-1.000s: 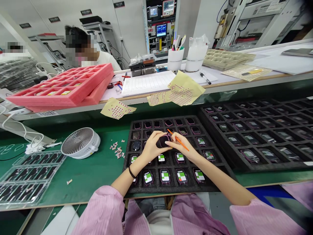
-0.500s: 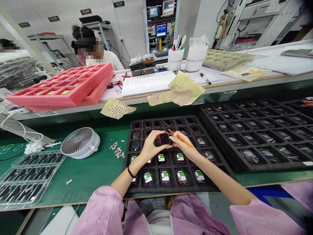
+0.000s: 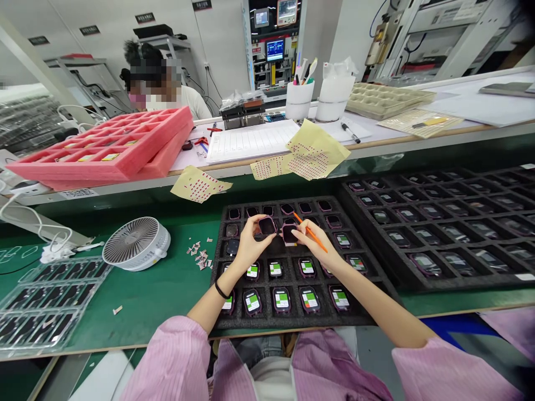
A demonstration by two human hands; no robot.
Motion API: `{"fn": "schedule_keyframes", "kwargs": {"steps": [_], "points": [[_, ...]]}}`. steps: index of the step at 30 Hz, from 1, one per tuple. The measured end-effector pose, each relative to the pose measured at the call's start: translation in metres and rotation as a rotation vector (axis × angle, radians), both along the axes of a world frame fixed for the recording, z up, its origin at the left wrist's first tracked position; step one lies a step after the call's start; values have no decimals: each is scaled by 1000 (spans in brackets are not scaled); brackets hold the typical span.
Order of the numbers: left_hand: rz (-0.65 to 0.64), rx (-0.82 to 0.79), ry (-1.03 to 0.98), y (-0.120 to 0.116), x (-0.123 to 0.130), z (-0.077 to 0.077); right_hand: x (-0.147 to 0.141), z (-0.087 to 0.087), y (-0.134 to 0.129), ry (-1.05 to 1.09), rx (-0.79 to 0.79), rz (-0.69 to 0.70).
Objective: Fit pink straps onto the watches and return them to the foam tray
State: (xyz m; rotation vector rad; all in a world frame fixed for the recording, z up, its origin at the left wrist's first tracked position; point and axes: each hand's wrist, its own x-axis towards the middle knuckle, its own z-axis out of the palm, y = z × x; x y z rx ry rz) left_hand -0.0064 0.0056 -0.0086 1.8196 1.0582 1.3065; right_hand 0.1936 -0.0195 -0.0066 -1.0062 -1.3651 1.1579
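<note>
At the far left, a clear plastic tray (image 3: 50, 295) of dark parts is set on the green surface (image 3: 154, 301). Just beside it, a white fan (image 3: 136, 243) is placed, and small paper bits (image 3: 199, 257) are scattered to its right. Next, a black foam tray (image 3: 292, 322) is filled with rows of small square watches (image 3: 282, 301). Above that tray, a dark square watch (image 3: 266, 225) is pinched and lifted by the left hand (image 3: 251, 242). An orange stick (image 3: 311, 233) is gripped by the right hand (image 3: 317, 240), and another watch (image 3: 289, 234) is seen just beside those fingers (image 3: 303, 231). At the far right, a second black foam tray (image 3: 460, 285) is filled with more watches.
</note>
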Motion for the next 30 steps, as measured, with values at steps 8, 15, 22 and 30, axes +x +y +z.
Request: {"fn": "schedule_keyframes", "kwargs": {"steps": [8,15,22,30], "points": [[-121,43,541,6,2,-16,10,-29,23,-304,63,-39],[-57,48,756,-7,-21,23,48,-6,20,-698,124,-161],[-101,-237,1220,-41,-91,57,99,-9,11,-1240,-186,-389],[-134,-363,1338,-52,-97,46,116,-23,20,-1079,-227,-342]]}}
